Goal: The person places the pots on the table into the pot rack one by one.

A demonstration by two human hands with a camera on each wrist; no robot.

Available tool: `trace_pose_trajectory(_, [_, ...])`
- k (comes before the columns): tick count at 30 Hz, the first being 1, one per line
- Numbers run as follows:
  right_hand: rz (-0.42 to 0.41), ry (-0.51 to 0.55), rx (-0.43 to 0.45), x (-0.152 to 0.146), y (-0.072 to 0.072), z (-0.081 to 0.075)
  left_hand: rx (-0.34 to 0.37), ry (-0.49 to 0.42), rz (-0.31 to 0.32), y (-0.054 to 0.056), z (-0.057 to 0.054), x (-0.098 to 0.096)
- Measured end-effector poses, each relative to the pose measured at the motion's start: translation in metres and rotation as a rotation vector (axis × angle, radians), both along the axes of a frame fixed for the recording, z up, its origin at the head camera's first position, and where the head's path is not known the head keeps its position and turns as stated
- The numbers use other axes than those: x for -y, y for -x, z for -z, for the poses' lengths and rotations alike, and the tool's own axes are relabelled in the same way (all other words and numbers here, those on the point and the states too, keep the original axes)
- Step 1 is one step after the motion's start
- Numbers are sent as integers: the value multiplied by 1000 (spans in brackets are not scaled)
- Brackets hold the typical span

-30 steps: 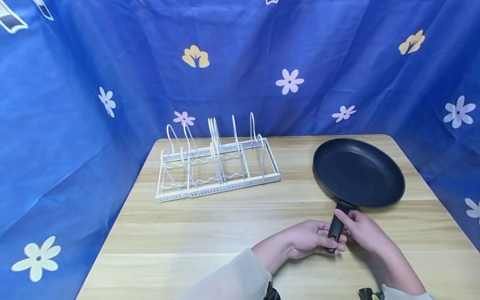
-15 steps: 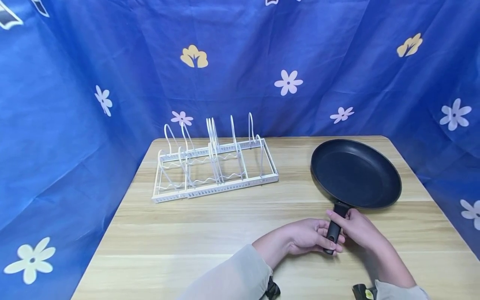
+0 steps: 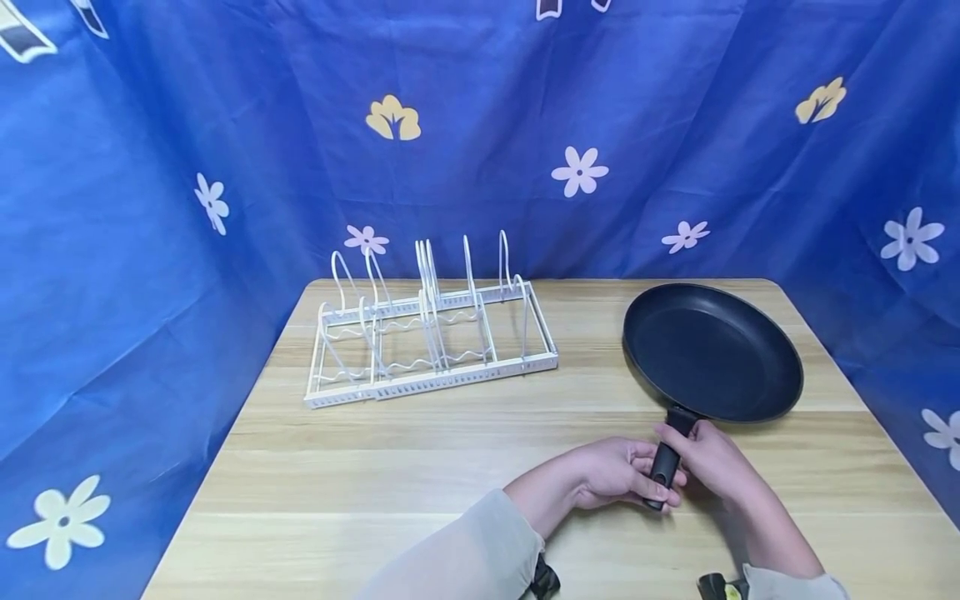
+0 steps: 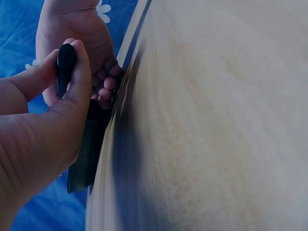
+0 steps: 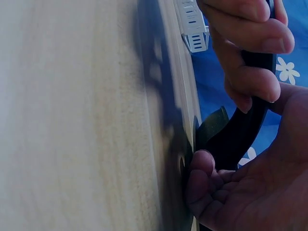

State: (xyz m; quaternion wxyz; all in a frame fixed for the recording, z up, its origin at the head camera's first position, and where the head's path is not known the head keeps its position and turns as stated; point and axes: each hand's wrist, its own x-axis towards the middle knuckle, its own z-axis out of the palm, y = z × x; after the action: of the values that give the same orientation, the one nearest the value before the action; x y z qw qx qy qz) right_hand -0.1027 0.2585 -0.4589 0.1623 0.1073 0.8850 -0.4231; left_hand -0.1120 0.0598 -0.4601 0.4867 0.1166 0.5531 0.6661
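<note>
A black frying pan (image 3: 712, 354) lies at the right of the table, its handle slanting toward the person. At the handle's (image 3: 665, 463) near end, my left hand (image 3: 609, 475) grips it between thumb and fingers. My right hand (image 3: 716, 462) holds the handle closer to the pan, thumb on top. In the left wrist view, the handle's tip (image 4: 66, 60) stands between the left thumb and fingers. The right wrist view shows the right hand's (image 5: 262, 192) fingers curled below the dark handle (image 5: 243, 132); part of its thumb is hidden behind the handle.
A white wire rack (image 3: 431, 383) with upright loops stands at the back left of the wooden table (image 3: 360, 475). A blue flowered cloth (image 3: 480, 192) hangs behind the table and along both sides.
The head view has shifted slightly. My right forearm has drifted a little left, while both hands keep their hold on the frying pan's handle.
</note>
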Motion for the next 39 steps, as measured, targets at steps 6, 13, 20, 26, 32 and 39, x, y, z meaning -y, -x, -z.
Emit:
trace_pose_trajectory(6, [11,18,-2,2,-2,0,-40,-5,21,0,1,2])
trace_pose_trajectory(13, [26,23,-23,6,-2,-3,-97,-1,39,0,2,4])
trace_pose_trajectory(20, [87,44,-53,12,-4,-2,-148,20,29,-2,5,3])
trace_pose_trajectory(26, [133,183,-45,18,-6,-1,-180,40,12,-4,2,5])
trace_pose_trajectory(32, [135,224,-53,20,-5,-3,-237,79,-37,-10,-2,5])
trace_pose_trajectory(39, [123,236,-91,22,-3,-7,-422,203,-72,-19,-9,4])
